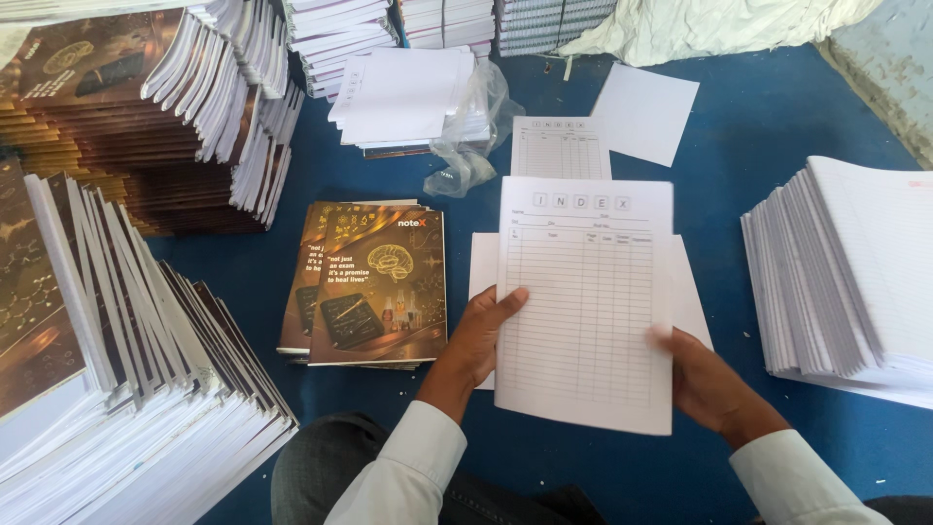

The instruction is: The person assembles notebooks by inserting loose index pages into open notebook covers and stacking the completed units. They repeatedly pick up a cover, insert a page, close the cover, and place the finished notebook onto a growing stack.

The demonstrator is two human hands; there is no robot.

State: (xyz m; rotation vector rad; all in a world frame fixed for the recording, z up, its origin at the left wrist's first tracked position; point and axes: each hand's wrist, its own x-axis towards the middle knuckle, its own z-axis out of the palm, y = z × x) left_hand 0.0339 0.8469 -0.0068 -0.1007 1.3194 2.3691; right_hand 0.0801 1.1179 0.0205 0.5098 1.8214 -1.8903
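Observation:
Both my hands hold a white index sheet (586,292) with a printed table, lifted over the blue surface. My left hand (478,335) grips its left edge with the thumb on top. My right hand (714,384) grips its lower right edge. Under the sheet lies another white sheet (483,262). A small pile of brown-and-gold notebook covers (374,282) lies just left of my left hand.
Tall stacks of bound notebooks (126,340) stand at the left and far left. A thick pile of ruled white pages (855,272) sits at the right. More index sheets (561,146), blank paper (646,112), a clear plastic bag (471,146) and white stacks lie behind.

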